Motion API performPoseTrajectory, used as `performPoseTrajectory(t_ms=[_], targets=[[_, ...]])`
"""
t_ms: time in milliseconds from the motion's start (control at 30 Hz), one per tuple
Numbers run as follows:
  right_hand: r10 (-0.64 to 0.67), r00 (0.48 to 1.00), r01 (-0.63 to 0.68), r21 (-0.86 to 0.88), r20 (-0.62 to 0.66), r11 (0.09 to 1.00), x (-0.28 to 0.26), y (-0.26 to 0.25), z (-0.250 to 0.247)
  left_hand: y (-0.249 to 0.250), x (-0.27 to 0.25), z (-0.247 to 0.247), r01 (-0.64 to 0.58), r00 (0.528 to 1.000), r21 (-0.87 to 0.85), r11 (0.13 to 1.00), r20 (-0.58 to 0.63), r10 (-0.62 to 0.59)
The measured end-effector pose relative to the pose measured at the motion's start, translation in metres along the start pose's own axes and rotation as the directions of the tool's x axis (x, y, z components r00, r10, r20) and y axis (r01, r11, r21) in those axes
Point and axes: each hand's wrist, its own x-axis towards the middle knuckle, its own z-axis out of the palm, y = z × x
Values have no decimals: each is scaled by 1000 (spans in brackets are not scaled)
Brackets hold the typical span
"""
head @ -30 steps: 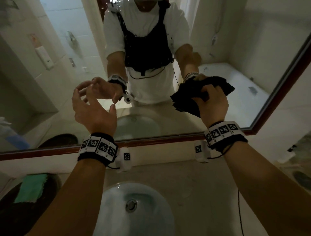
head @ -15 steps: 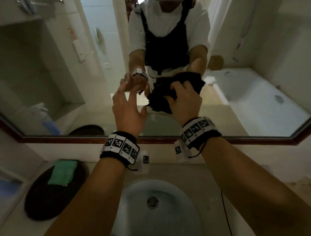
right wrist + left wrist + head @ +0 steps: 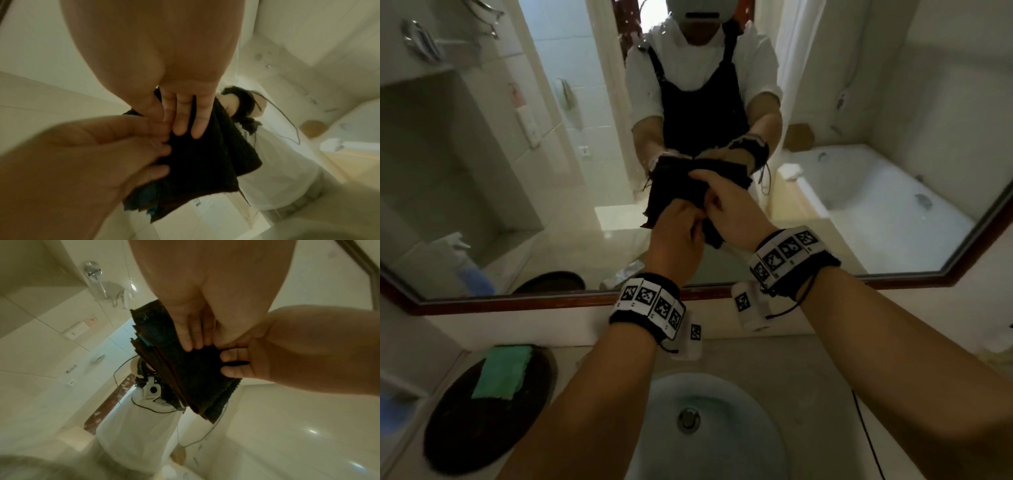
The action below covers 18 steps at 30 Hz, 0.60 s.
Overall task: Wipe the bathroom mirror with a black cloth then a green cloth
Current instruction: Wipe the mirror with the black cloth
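In front of the mirror (image 3: 482, 171), above the sink (image 3: 709, 428), both hands grip the folded black cloth (image 3: 674, 195): left hand (image 3: 674, 236) pinching its near edge, right hand (image 3: 736, 212) curled over it. Cloth hides most fingertips. The green cloth (image 3: 503, 371) lies near left on a dark round tray (image 3: 469, 431).

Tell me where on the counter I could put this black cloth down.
Bare counter lies between the sink and the mirror frame, and runs right of the sink, crossed by a thin cable. The left is crowded: a dark tray holds the green cloth.
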Motion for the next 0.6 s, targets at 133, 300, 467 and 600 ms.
performPoseTrajectory(t_ms=[133, 300, 467, 600], targets=[[14, 992, -24, 70, 128, 997, -8, 11, -29, 13, 20, 22, 101, 993, 52, 994, 52, -104], [-23, 1000, 22, -44, -20, 999, -22, 36, -58, 27, 36, 30, 200, 979, 174, 964, -68, -190], [-27, 985, 18, -57, -169, 998, -25, 51, -60, 37, 39, 36, 298, 952, 241, 924, -144, -269], [-59, 963, 14, -167, -263, 986, -24, 46, -47, 37, 37, 34, 294, 953, 242, 925, -152, -264]])
